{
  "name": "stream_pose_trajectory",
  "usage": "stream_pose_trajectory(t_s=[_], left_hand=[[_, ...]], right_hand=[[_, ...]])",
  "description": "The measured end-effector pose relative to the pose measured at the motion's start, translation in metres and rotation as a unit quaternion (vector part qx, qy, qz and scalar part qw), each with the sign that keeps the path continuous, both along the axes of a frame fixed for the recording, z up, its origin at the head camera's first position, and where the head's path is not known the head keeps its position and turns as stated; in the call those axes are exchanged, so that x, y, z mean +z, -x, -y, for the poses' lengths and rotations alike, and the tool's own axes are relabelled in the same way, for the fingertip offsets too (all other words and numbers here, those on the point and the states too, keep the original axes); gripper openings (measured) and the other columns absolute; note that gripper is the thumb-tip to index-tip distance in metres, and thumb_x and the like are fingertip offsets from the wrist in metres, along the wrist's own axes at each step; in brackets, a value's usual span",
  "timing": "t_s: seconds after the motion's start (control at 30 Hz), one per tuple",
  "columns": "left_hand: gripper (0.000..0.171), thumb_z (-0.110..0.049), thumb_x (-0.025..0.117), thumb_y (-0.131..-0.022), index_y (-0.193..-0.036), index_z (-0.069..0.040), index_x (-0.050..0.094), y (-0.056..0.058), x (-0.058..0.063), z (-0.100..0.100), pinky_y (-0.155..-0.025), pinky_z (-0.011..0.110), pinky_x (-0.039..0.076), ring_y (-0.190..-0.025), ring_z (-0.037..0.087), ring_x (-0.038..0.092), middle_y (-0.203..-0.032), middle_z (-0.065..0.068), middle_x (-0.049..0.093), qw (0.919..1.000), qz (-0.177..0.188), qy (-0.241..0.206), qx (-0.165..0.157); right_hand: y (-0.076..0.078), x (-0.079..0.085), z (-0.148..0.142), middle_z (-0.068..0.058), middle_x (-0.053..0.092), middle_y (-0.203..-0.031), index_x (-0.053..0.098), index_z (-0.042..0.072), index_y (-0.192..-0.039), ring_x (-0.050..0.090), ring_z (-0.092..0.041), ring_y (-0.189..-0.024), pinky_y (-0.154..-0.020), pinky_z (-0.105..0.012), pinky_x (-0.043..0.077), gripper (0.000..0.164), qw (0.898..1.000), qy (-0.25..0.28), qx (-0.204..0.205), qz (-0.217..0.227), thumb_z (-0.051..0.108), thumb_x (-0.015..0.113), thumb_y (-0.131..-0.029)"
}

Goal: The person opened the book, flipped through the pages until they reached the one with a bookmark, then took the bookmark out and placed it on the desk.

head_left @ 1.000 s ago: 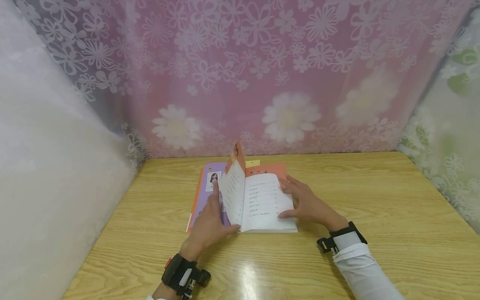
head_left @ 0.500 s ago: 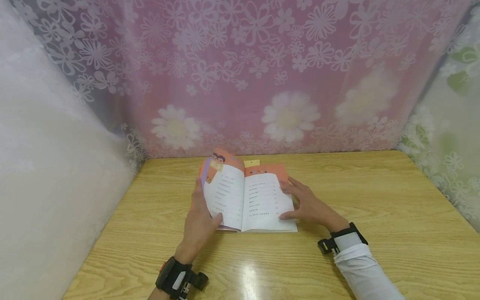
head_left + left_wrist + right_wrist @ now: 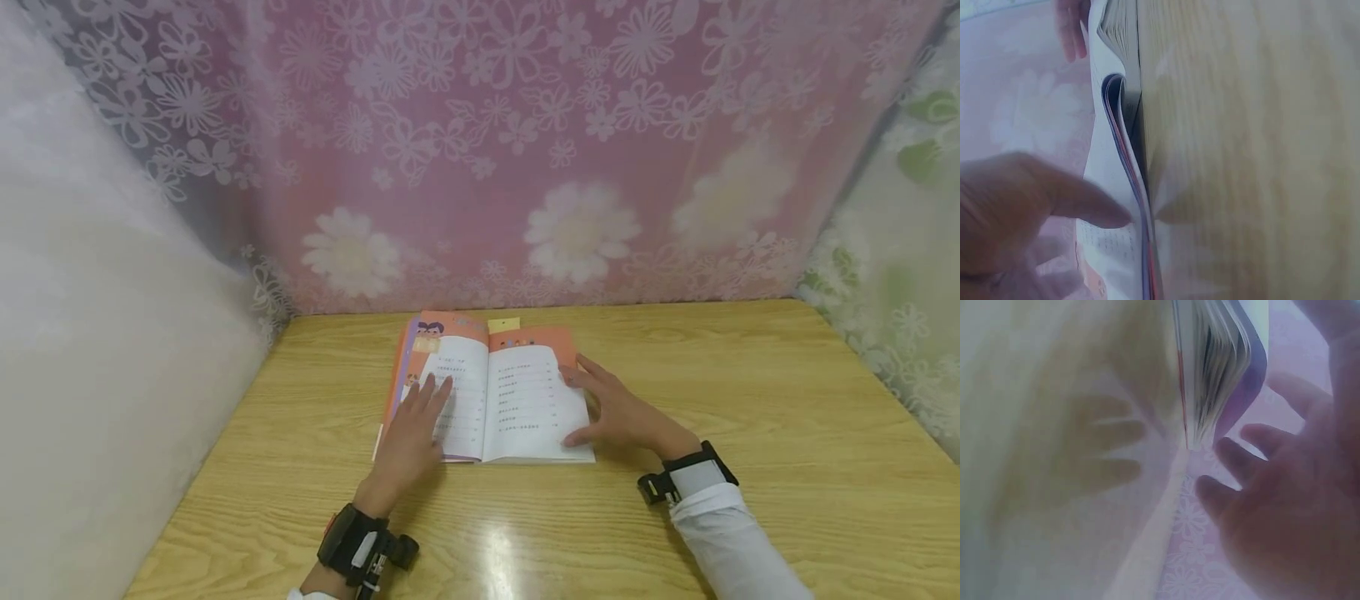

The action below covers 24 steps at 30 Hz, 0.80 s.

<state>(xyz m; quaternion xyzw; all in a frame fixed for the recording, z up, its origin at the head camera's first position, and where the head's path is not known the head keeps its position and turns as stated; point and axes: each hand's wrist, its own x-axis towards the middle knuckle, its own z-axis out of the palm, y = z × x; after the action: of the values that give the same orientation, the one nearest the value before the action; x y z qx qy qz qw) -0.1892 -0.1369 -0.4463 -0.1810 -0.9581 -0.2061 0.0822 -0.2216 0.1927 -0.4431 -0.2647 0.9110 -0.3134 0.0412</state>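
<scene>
An open book (image 3: 525, 396) with orange-topped white pages of printed lines lies on the wooden table (image 3: 750, 375). My left hand (image 3: 408, 442) is over the lower part of the left page (image 3: 465, 367), fingers extended and spread. In the left wrist view the thumb (image 3: 1085, 200) lies along that page, close to the book's bottom edge. At the book's right edge is my right hand (image 3: 626, 417), its thumb and fingers spread over the margin. The right wrist view shows the fingers (image 3: 1235, 459) apart beside the page block (image 3: 1216, 369), holding nothing.
A yellow tab (image 3: 504, 325) sticks out above the book's top edge. Behind the table hangs a pink floral curtain (image 3: 465, 167), with pale sheets to the left and right. Each wrist wears a black strap with a small camera (image 3: 656, 487).
The raised leaf has come down to the left and now lies flat over the purple page. My left hand followed it, then moved onto the page. The right hand has barely moved.
</scene>
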Motion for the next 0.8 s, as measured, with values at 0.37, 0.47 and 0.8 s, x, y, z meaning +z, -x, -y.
stream_pose_trajectory(t_s=[0.37, 0.47, 0.8], left_hand=[[0.066, -0.004, 0.046, -0.073, -0.138, -0.014, 0.037, -0.0009, 0.0010, 0.0031, -0.087, 0.037, 0.037, -0.132, 0.025, 0.028, -0.146, 0.009, 0.033, 0.9926, 0.104, 0.046, -0.042], [0.067, -0.005, 0.047, -0.071, -0.137, -0.015, 0.040, -0.0011, 0.0038, 0.0040, -0.082, 0.035, 0.038, -0.130, 0.024, 0.032, -0.144, 0.008, 0.036, 0.9917, 0.109, 0.060, -0.032], [0.066, -0.010, 0.051, -0.070, -0.135, -0.011, 0.042, -0.0011, 0.0011, 0.0055, -0.090, 0.037, 0.039, -0.127, 0.026, 0.036, -0.143, 0.010, 0.038, 0.9911, 0.107, 0.071, -0.034]], right_hand=[[0.0022, 0.0011, -0.0009, -0.021, 0.006, -0.151, 0.022, 0.013, -0.144, 0.010, -0.040, -0.134, -0.102, -0.060, 0.020, 0.107, 0.999, -0.045, 0.012, 0.021, 0.059, 0.071, -0.061], [0.0020, 0.0012, -0.0006, -0.021, 0.006, -0.151, 0.022, 0.012, -0.144, 0.010, -0.039, -0.135, -0.103, -0.060, 0.019, 0.107, 0.999, -0.044, 0.010, 0.023, 0.057, 0.072, -0.061], [0.0034, -0.0032, 0.0002, -0.024, 0.006, -0.150, 0.024, 0.009, -0.143, 0.011, -0.041, -0.134, -0.103, -0.059, 0.019, 0.106, 0.999, -0.049, 0.016, 0.016, 0.057, 0.072, -0.061]])
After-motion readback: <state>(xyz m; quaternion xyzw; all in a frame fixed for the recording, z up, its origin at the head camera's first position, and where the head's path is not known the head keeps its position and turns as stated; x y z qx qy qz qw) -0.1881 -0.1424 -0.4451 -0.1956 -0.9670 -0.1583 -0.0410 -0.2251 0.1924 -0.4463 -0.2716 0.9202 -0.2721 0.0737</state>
